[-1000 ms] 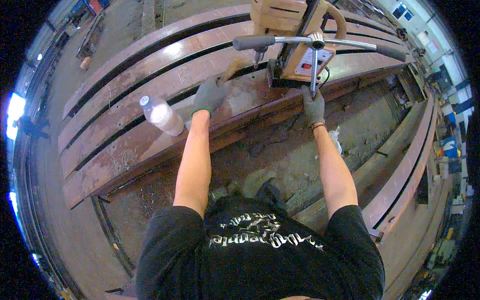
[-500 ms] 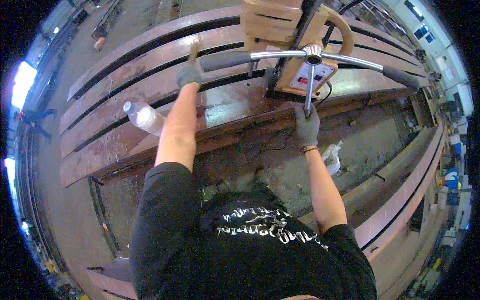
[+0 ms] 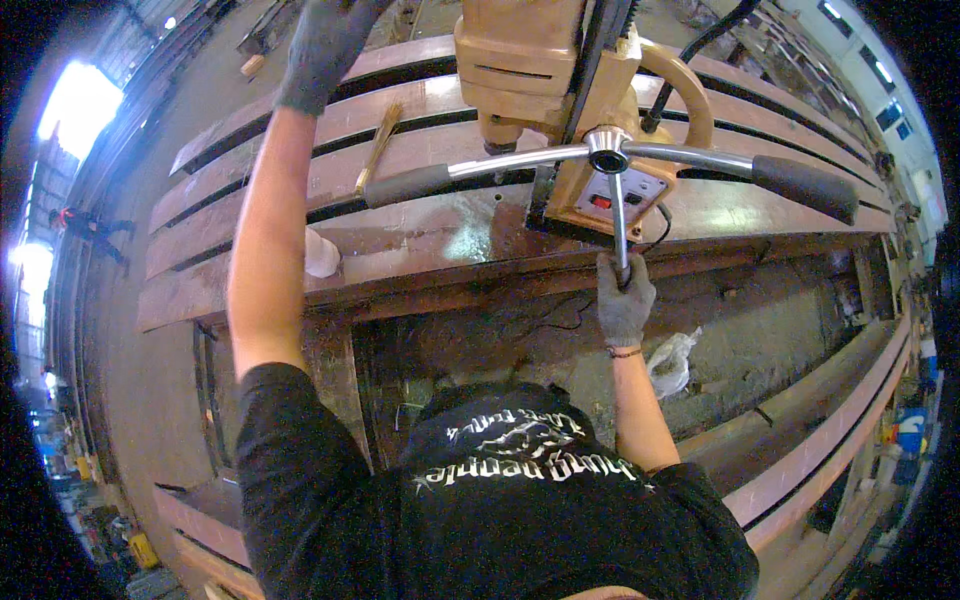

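Note:
A tan magnetic drill press (image 3: 520, 75) stands on a steel beam with long slots. Three chrome spokes with dark grips fan out from its hub (image 3: 607, 150). My gloved right hand (image 3: 625, 300) is wrapped round the end of the spoke that points toward me. My gloved left hand (image 3: 328, 50) reaches up left of the drill, fingers stretched out and partly cut off by the picture's upper edge. A thin straw-coloured brush (image 3: 380, 145) lies on the beam beside the left spoke's grip. Behind my left forearm, a clear bottle (image 3: 321, 255) is mostly hidden.
The slotted rust-brown steel beam (image 3: 400, 245) runs across in front of me. A crumpled plastic bag (image 3: 672, 362) lies below it, right of my right wrist. Another long beam (image 3: 800, 440) is at the lower right. A black cable (image 3: 655, 235) hangs from the drill.
My left hand has moved up and left, away from the brush, which now lies on the beam. My right hand stays on the spoke, and the spokes have turned only slightly.

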Motion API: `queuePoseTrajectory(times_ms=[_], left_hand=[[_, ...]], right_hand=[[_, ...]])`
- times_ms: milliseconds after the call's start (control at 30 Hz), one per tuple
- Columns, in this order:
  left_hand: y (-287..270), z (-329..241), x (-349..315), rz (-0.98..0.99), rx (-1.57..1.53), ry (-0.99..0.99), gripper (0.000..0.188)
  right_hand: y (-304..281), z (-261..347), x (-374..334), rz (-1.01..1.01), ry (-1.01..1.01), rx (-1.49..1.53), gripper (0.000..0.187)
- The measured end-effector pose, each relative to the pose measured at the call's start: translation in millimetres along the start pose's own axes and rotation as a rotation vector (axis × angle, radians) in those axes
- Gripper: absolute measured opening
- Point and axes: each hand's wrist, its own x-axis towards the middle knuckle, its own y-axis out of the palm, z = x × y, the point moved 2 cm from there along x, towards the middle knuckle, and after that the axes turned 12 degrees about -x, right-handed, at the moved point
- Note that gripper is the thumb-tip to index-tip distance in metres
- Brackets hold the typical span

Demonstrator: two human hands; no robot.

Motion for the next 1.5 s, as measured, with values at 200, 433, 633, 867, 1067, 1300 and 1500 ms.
queuePoseTrajectory(times_ms=[200, 433, 633, 867, 1067, 1300, 1500], left_hand=[[44.0, -108.3, 50.7, 0.117, -0.52, 0.084, 0.048], [48.2, -126.2, 44.4, 0.155, -0.771, 0.031, 0.047], [20.9, -142.1, -9.9, -0.056, -0.663, 0.019, 0.044], [43.5, -175.7, -66.8, -0.354, -0.563, 0.178, 0.051], [44.3, -182.5, -58.5, -0.434, -0.553, 0.137, 0.049], [14.1, -135.2, -25.3, -0.388, -0.391, 0.314, 0.041], [47.7, -35.0, 52.8, -0.142, -0.741, 0.283, 0.041]], right_hand=[[4.0, -0.4, 0.0, -0.007, -0.055, 0.038, 0.026], [-2.2, -12.0, 8.7, -0.032, -0.065, -0.058, 0.026], [-12.5, -62.6, 72.6, -0.068, -0.386, -0.187, 0.028], [-45.9, -65.0, 228.3, 0.003, -0.68, -0.467, 0.023], [-65.6, -2.6, 263.4, -0.068, -0.828, -0.61, 0.019], [-84.7, -8.0, 154.0, -0.299, -0.604, -0.604, 0.021], [-42.0, -7.6, 111.4, -0.406, -0.483, -0.55, 0.022]])
